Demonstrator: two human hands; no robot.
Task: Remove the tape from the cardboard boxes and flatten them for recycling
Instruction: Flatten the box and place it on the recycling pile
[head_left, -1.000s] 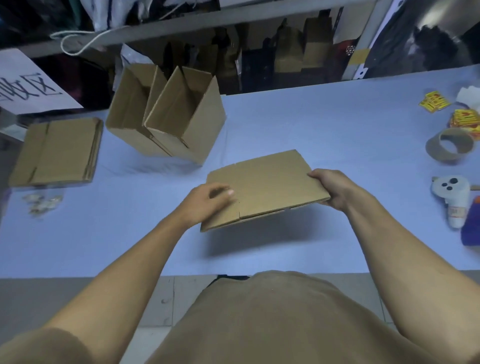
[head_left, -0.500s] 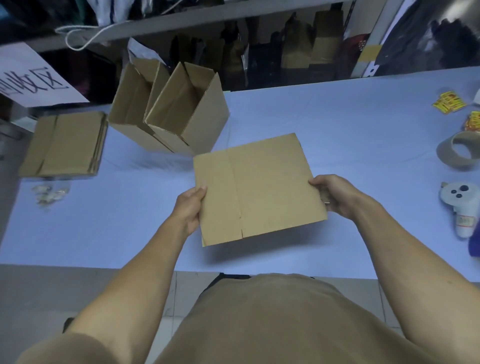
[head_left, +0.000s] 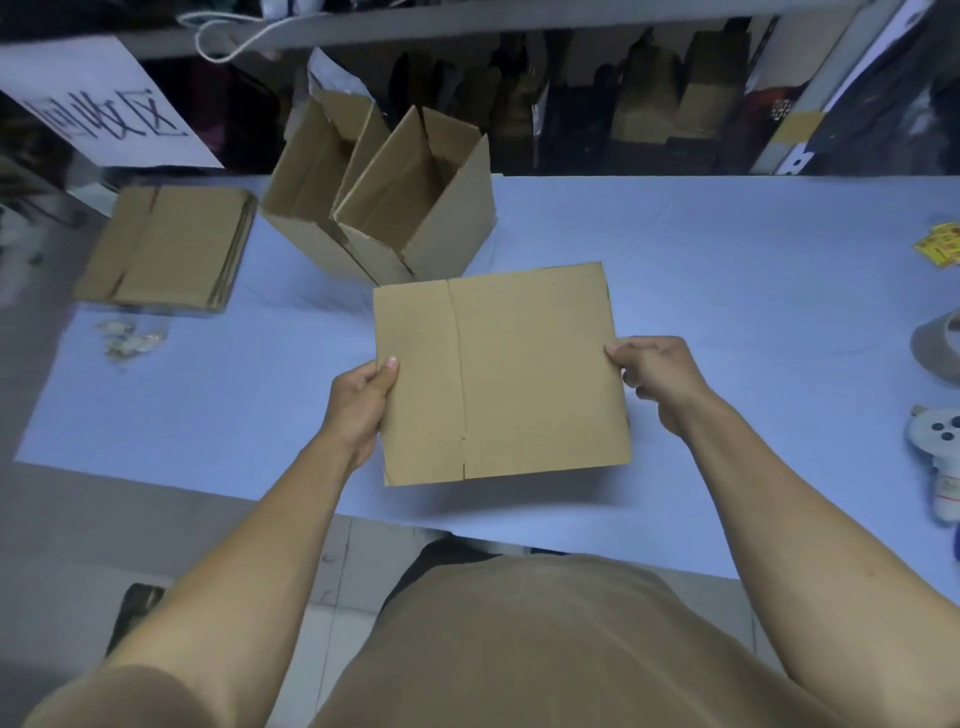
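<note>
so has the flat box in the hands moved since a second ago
Yes. The flat box was tipped nearly level and now faces the camera, its top edge risen closer to the open boxes behind. Left hand and right hand grip its sides.

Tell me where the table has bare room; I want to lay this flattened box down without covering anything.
Bare cloth lies under the held flattened box, and between the open boxes and the stickers at the far right. The left end is crowded: flat stack, tape scraps. The right edge holds a tape roll.
</note>
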